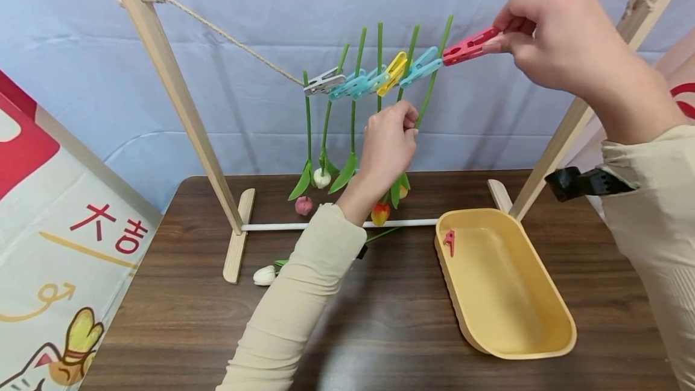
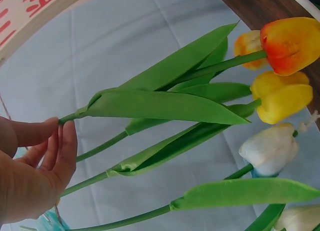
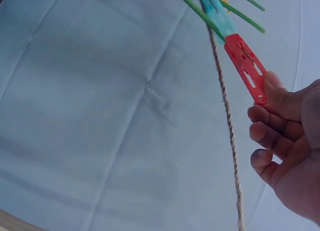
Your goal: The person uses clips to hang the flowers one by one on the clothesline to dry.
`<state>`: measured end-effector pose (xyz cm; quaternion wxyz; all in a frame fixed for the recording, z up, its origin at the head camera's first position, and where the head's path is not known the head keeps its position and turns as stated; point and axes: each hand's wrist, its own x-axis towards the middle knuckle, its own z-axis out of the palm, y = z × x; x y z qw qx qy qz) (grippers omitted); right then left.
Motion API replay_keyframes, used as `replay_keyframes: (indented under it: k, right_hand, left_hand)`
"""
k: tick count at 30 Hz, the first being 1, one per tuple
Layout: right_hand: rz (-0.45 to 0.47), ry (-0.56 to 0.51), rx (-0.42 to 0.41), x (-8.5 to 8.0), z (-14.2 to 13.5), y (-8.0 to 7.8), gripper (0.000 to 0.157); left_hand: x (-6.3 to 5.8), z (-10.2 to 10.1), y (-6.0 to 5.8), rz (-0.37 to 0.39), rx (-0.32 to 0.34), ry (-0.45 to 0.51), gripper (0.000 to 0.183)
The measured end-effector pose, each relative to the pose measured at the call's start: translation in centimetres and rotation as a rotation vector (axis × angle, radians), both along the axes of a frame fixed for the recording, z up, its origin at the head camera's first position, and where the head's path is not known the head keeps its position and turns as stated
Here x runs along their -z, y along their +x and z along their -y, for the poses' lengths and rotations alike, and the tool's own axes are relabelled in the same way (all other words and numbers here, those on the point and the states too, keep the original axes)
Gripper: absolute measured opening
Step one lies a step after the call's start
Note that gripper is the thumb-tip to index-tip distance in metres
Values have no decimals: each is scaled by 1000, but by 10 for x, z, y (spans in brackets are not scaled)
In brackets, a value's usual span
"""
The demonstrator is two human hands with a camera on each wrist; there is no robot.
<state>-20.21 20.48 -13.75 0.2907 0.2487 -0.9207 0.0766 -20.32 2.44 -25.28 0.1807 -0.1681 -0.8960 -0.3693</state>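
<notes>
My left hand (image 1: 388, 137) pinches the green stem (image 2: 70, 117) of an artificial tulip hanging upside down, apparently the orange-red one (image 2: 290, 45). Higher and to the right, my right hand (image 1: 564, 35) holds a red clothespin (image 1: 469, 47) by its end between thumb and fingers. That clothespin's front end is at the rightmost stem (image 1: 445, 32), close by a light blue clothespin (image 1: 420, 67); whether it bites the rope cannot be told. Other tulips hang along the rope (image 1: 228, 32), with a grey clothespin (image 1: 324, 81), a yellow clothespin (image 1: 392, 74) and more light blue ones.
Wooden posts (image 1: 181, 101) carry the rope on both sides, joined low by a white bar (image 1: 277, 227). A yellow basin (image 1: 494, 282) stands on the brown table (image 1: 402, 318) with a small red clothespin (image 1: 449, 242) inside. A white tulip (image 1: 264, 276) lies beside my left sleeve.
</notes>
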Motion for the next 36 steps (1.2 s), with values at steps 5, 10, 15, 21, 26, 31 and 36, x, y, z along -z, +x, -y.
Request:
replay_keyframes:
  k: [5, 10, 15, 21, 26, 31, 36]
  right_hand:
    - [-49, 18, -13, -2, 5, -4, 13]
    - [-18, 50, 23, -4, 9, -6, 11]
    - [48, 109, 32, -7, 10, -8, 12]
    - [86, 127, 52, -10, 7, -12, 14]
    - [96, 133, 69, -11, 7, -12, 14]
    - [83, 149, 30, -9, 12, -12, 13]
    - [121, 144, 5, -5, 19, -10, 13]
  left_hand:
    - [1, 1, 0, -10, -14, -3, 11]
    - [1, 2, 0, -25, -23, 2, 10]
    - [2, 2, 2, -57, -26, 11, 9]
    - [3, 2, 2, -92, -25, 16, 8]
    - [5, 3, 1, -91, -24, 30, 7]
    - [5, 3, 1, -93, -29, 30, 7]
    - [4, 4, 0, -95, -19, 28, 7]
